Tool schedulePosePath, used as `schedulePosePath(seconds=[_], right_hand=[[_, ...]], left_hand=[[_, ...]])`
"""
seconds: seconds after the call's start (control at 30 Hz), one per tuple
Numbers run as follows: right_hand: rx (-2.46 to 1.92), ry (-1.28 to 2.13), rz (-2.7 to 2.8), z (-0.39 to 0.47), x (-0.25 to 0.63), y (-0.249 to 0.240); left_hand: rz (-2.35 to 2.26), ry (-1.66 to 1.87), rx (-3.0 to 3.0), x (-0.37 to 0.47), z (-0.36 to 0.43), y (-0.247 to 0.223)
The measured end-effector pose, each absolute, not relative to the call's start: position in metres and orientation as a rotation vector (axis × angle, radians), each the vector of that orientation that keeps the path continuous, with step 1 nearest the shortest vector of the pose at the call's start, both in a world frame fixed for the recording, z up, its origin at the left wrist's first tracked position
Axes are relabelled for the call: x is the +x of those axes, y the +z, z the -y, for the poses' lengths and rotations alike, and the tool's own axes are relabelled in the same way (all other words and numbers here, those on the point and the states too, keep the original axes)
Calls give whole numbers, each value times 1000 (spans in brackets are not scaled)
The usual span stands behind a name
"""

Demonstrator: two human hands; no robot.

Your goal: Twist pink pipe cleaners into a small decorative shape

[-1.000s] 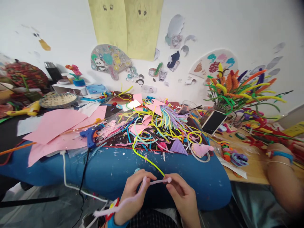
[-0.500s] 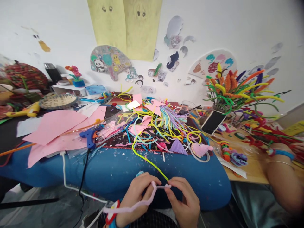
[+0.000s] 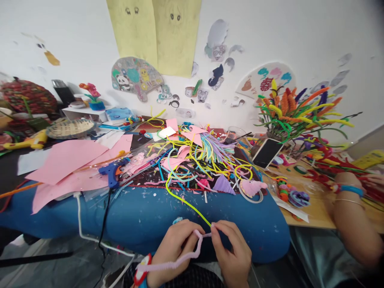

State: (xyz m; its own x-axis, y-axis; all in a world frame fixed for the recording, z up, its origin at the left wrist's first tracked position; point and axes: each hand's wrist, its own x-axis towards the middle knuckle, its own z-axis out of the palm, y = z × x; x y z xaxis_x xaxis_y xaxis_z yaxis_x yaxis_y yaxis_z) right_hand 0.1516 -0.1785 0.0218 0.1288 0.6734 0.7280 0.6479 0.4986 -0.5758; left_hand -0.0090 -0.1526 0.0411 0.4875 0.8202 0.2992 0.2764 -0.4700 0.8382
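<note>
A pale pink pipe cleaner [image 3: 174,264] is pinched between my two hands at the front edge of the blue-covered table. My left hand [image 3: 177,248] closes on it near a bend, and its long free end runs back over my left wrist. My right hand [image 3: 232,250] grips the short end between thumb and fingertips, which hide the tip. Just beyond the fingers a yellow-green pipe cleaner [image 3: 189,204] stretches back to the pile; whether it touches my right fingers I cannot tell. A small light-blue piece [image 3: 177,220] shows behind my left hand.
A heap of pipe cleaners [image 3: 216,148] and paper scraps covers the table's middle. On the left lie pink sheets [image 3: 69,160] and a blue glue gun [image 3: 111,174] with its cord hanging down. At right are a phone [image 3: 267,153], a pipe-cleaner bouquet [image 3: 297,108] and another person's arm [image 3: 352,216].
My right fingertips have shifted slightly up and now cover the pink pipe cleaner's end, which showed before. The pipe cleaner's bend has moved a little right. The view has turned slightly.
</note>
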Motion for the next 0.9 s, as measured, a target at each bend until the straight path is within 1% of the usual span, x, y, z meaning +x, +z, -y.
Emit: schedulePosePath(seconds=[0.13, 0.37, 0.53, 0.6, 0.7, 0.8, 0.9], right_hand=[[-1182, 118, 1598, 177, 152, 19], [-1192, 72, 1589, 175, 153, 16], [-1250, 120, 1463, 174, 156, 11], [-1276, 218, 1357, 174, 156, 9], [-1296, 523, 1116, 174, 157, 7], [-1218, 833, 842, 171, 158, 9], [-1108, 1010, 653, 167, 160, 10]], left_hand=[[-903, 934, 1984, -8, 153, 41], [-921, 931, 1998, -9, 153, 41], [-897, 934, 1953, -9, 153, 37], [-890, 938, 1921, -9, 154, 38], [-908, 960, 1856, -7, 155, 40], [-929, 981, 1808, -4, 157, 41], [-910, 1007, 1801, 0, 161, 37]])
